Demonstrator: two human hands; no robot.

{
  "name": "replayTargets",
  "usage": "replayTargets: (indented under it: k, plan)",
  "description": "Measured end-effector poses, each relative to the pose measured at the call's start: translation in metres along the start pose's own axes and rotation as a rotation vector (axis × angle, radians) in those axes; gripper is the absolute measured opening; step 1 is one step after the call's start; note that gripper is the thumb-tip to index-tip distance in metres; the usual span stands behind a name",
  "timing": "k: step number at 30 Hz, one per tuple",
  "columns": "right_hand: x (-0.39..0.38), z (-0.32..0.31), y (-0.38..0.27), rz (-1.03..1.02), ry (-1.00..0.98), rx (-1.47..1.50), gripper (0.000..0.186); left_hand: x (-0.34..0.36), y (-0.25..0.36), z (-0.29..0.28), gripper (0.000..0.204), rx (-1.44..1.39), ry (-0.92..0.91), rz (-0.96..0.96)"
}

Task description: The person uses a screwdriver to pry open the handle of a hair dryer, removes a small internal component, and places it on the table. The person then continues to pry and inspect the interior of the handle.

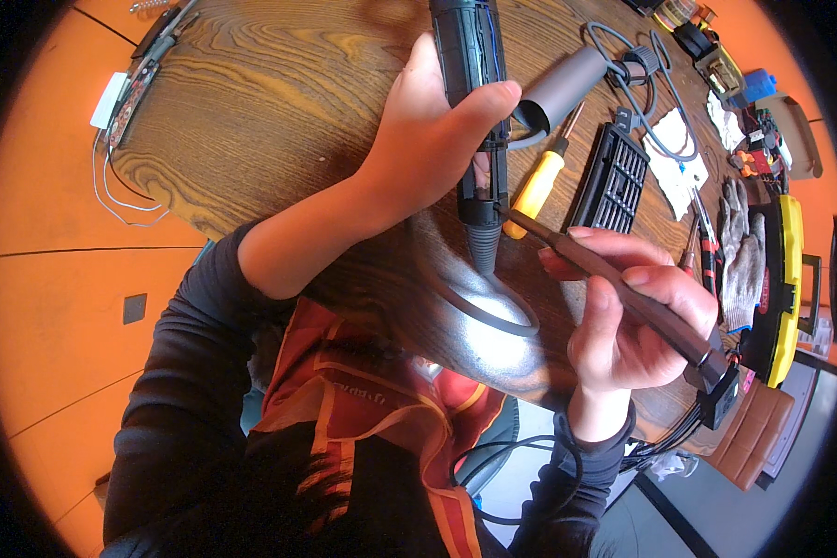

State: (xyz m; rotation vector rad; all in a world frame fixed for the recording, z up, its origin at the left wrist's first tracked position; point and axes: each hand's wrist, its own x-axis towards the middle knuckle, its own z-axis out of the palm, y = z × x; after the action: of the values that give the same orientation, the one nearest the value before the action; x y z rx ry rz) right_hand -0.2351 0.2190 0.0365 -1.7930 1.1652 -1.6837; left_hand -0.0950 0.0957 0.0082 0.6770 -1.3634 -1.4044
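My left hand [414, 149] is wrapped round a black cylindrical appliance handle [468, 56], thumb across its front. Part of its casing is off, baring blue wire and inner parts. From its lower end runs a ribbed cord sleeve [483, 249] and a dark cord [470, 309] that loops over the table. Between the thumb and fingers of my right hand [656, 325] is a slim dark precision screwdriver [628, 296]. Its tip meets the handle's side just above the cord sleeve; whether it sits in a screw is too small to tell.
Right of the handle lie a grey tube [572, 86], a yellow-handled screwdriver [538, 191] and a black bit case [614, 179]. Farther right are a grey work glove [740, 256] and a yellow-and-black case [787, 288]. A circuit board with loose wires [124, 121] rests at the left edge.
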Motion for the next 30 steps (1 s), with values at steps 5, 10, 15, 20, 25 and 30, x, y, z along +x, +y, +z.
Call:
replayTargets:
  k: [5,10,15,20,25,30]
  plan:
    - [0.003,-0.004,-0.003,-0.129,-0.164,-0.189,0.027,-0.001,-0.002,0.001,0.034,0.049,0.028,0.016]
    - [0.002,-0.002,-0.008,-0.082,-0.131,-0.278,0.026,0.000,-0.004,0.002,0.034,0.088,0.041,0.049]
    - [-0.003,0.007,-0.011,0.053,0.058,-0.302,0.018,-0.001,-0.005,0.002,0.034,0.095,0.042,0.063]
    - [0.003,0.000,-0.015,-0.019,-0.200,-0.385,0.026,0.001,-0.006,-0.001,0.034,0.095,0.027,0.050]
    - [0.011,-0.001,-0.005,0.005,-0.144,-0.083,0.012,0.006,-0.008,-0.005,0.033,0.108,0.022,0.025]
    - [0.011,-0.001,-0.005,0.081,-0.053,0.087,0.014,0.006,-0.008,-0.001,0.033,0.152,0.045,0.047]
